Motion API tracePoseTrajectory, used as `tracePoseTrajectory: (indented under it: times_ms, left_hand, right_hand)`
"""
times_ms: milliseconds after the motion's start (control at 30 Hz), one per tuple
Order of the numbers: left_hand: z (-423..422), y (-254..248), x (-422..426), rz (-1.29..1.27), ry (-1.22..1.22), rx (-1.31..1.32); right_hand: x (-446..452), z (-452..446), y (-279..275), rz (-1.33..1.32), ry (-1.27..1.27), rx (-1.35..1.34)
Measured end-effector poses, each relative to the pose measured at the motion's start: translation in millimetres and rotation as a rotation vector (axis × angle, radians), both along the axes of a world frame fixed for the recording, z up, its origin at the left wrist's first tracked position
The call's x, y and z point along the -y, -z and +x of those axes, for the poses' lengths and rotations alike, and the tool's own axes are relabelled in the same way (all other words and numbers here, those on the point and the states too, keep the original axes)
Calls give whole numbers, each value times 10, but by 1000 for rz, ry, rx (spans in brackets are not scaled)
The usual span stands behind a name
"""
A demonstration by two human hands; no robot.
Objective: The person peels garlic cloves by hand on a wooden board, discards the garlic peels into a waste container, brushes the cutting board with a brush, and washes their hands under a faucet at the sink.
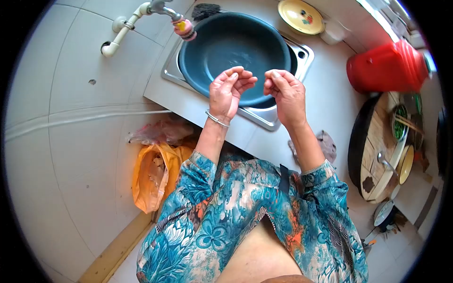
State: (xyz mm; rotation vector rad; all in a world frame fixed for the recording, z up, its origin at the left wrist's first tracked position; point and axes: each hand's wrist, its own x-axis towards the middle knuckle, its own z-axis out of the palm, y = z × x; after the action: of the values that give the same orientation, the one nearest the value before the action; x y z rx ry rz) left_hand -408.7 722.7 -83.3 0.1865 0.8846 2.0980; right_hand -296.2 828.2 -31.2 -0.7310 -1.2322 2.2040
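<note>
Both of my hands are raised over the near rim of a large dark blue-green basin (pixel 222 35), which sits in a steel sink (pixel 304 59). My left hand (pixel 229 92), with a bracelet (pixel 217 119) at its wrist, has its thumb against the curled index finger and the other fingers loosely bent. A short gap separates it from my right hand (pixel 289 94), whose thumb presses on its folded fingers. Anything in either pinch is too small to make out. A little water or wet shine shows on the basin's bottom.
A tap (pixel 184 28) reaches over the basin's left rim. Behind it lies a dark scrubber (pixel 206 10). On the right are a yellow plate (pixel 302 16), a red container (pixel 387 66) and a round wooden board (pixel 377 141). A grey cloth (pixel 326 146) and orange bag (pixel 148 179) are nearer.
</note>
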Motion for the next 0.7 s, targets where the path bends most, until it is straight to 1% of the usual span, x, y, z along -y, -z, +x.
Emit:
tracePoseTrajectory:
  times_ms: [33,100,167,200,300,400,433,500,533,633,667,700]
  left_hand:
    - [-145,3,-10,-9,14,35]
    - [-383,120,-21,10,9,123]
    - [-628,198,-51,-47,-39,189]
    - [-750,267,-65,-47,-47,213]
    - [-967,399,-104,-63,-75,270]
    - [-1167,426,-119,-65,-86,303]
    - [-1223,425,-120,-65,-84,311]
    - [-1289,387,-114,-51,-75,313]
    - [-1324,367,-120,-34,-71,315]
    - [-1399,366,-141,22,-60,326]
    - [-1430,372,-144,37,-51,328]
    - [-1461,366,-148,38,-57,344]
  right_hand:
    - [-5,-232,-6,76,-10,38]
    - [-17,-628,-12,288,6,19]
    - [-32,-1038,-182,386,-15,-6]
    - [-76,-1249,-194,520,-18,-43]
    - [-177,-1784,-392,826,91,-132]
    - [-180,-2196,-537,883,47,-139]
    - [-213,-2359,-466,956,9,-203]
    - [-192,-2448,-455,1109,-100,-222]
    - [-196,-2486,-428,1199,-22,-311]
    - [-205,-2483,-407,1100,-48,-321]
    - [-226,-2483,-407,986,-115,-282]
    - [-256,-2508,-389,986,-124,-297]
